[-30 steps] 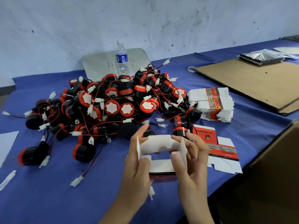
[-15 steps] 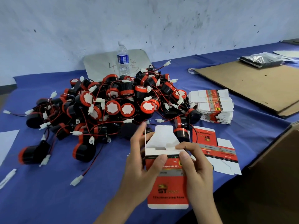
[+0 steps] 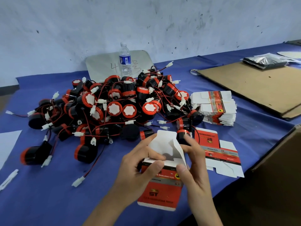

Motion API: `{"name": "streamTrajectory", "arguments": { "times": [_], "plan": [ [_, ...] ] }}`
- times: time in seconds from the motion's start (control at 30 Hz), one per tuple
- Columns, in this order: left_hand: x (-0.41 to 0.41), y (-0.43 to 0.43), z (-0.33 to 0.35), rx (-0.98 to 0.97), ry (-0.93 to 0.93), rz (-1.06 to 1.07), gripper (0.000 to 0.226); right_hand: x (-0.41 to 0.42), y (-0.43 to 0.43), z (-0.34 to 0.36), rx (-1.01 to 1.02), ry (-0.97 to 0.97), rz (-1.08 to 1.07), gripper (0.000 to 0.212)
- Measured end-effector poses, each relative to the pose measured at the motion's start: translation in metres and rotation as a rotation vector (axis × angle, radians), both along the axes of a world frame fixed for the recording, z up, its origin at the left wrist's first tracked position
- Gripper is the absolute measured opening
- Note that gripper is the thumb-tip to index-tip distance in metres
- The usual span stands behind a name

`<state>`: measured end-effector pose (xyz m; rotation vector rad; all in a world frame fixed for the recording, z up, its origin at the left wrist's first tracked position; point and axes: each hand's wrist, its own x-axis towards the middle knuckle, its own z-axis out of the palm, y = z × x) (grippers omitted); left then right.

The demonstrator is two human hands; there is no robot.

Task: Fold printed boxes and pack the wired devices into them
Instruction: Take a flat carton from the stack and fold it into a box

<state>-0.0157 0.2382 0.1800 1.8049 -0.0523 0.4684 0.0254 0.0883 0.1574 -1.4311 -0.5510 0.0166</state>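
Note:
A red printed box [image 3: 161,190] stands upright between my hands near the front of the blue table, its white top flaps [image 3: 166,144] open. My left hand [image 3: 136,170] grips its left side with the thumb on the upper front edge. My right hand [image 3: 193,162] pinches the right flap between thumb and fingers. Behind lies a big heap of black and red wired devices [image 3: 114,108] with white plugs. A bundle of flat boxes [image 3: 215,106] sits to the right of the heap. One unfolded flat box [image 3: 218,152] lies just right of my hands.
A water bottle [image 3: 125,61] stands before a grey sheet [image 3: 104,66] at the wall. Brown cardboard sheets [image 3: 254,85] cover the right of the table, with a dark plastic bag [image 3: 263,61] behind. A cardboard carton edge [image 3: 276,160] rises at the lower right. White paper [image 3: 8,144] lies at the left.
The box has gone from lying end-on in my hands to standing upright with its red face towards me. My right hand has moved up onto the right top flap.

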Motion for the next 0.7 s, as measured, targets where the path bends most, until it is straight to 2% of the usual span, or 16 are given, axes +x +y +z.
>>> {"name": "streamTrajectory", "arguments": {
  "times": [0.1,0.23,0.33,0.47,0.53,0.63,0.7],
  "plan": [
    [-0.003,0.002,0.004,-0.086,0.020,-0.092,0.038,0.003,-0.003,0.008,0.048,-0.014,0.074,0.047],
    [-0.005,-0.001,0.005,-0.198,0.054,-0.146,0.041,0.006,-0.005,0.010,0.133,0.008,0.119,0.029],
    [-0.006,0.000,0.003,-0.217,0.056,-0.156,0.050,0.004,-0.003,0.008,0.122,0.014,0.122,0.013],
    [-0.006,0.001,0.000,-0.264,0.069,-0.194,0.048,0.003,-0.001,0.006,0.113,0.098,0.084,0.014],
    [-0.007,0.003,-0.002,-0.204,0.073,-0.207,0.048,0.007,-0.002,0.007,0.084,0.221,0.144,0.017],
    [-0.009,0.009,-0.001,-0.036,0.070,-0.226,0.054,0.016,-0.011,0.011,0.003,0.474,0.411,0.024],
    [-0.009,0.012,0.001,0.049,0.071,-0.269,0.060,0.019,-0.017,0.016,-0.097,0.490,0.529,0.038]
  ]
}}
